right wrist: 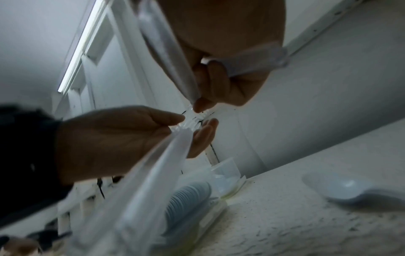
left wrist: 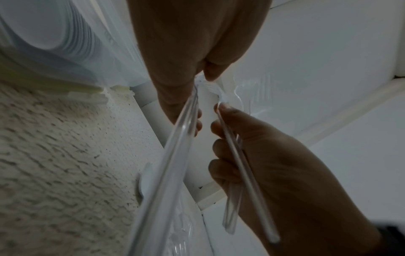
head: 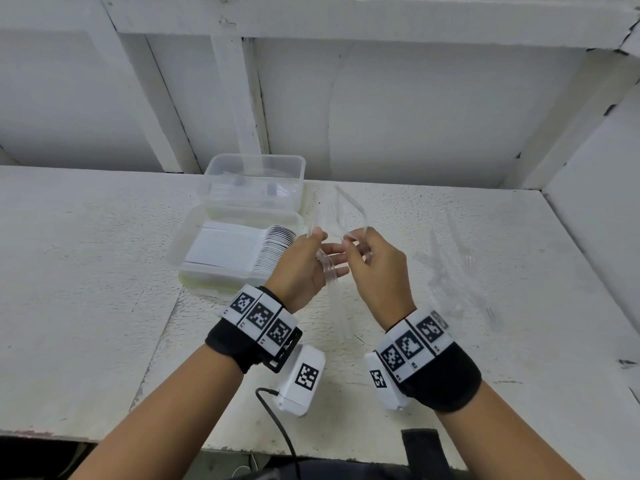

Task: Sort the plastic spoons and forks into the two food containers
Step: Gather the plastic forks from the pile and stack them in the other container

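Now clear plastic forks [head: 327,263] are in the left hand [head: 304,268], pinched between thumb and fingers [head: 334,249], their tines near the palm. Just beside it, the right hand [head: 375,268] has its fingers [head: 353,237] curled around more clear cutlery [head: 349,209], the handles rising away from them. Left of the fingers two food containers [head: 221,271] stand on the tabletop [head: 86,271]; the near one holds stacked spoons [head: 277,244]. Right of the hands, loose cutlery [head: 450,265] lies on the tabletop.
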A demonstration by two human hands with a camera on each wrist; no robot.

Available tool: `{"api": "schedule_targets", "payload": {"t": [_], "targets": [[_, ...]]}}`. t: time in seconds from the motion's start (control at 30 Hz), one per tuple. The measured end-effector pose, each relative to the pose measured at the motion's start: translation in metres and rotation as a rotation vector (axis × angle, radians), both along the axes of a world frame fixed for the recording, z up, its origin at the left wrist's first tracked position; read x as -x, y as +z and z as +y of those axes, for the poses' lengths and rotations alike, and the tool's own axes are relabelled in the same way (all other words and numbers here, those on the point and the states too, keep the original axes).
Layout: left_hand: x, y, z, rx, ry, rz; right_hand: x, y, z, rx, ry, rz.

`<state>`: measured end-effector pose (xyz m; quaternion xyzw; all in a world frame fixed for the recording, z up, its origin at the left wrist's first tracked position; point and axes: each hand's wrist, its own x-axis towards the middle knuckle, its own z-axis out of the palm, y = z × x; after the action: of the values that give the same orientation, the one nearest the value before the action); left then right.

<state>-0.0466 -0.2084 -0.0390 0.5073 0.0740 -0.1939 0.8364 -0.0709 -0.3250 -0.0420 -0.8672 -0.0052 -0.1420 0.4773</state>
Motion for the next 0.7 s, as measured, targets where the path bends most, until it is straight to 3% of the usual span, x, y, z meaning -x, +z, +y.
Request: {"api": "schedule_targets", "payload": {"t": [0.13,0.33,0.53,0.7], "targets": [[0.003,0.002,0.002,-0.032,-0.092,-0.084,0.000,-0.007,0.004,0.173,0.030,-0.020],[0.004,-0.002,0.005,-0.083,-0.083,-0.072,0.001,-0.001,0.001,0.193,0.127,0.108],[0.000,-0.006,0.001,-0.096,0.038,0.032,0.008,0.014,-0.002,-0.013,0.123,0.146],[-0.002,-0.006,0.002,-0.094,0.016,0.000,0.008,0.014,-0.009,-0.151,0.090,0.168]]}}
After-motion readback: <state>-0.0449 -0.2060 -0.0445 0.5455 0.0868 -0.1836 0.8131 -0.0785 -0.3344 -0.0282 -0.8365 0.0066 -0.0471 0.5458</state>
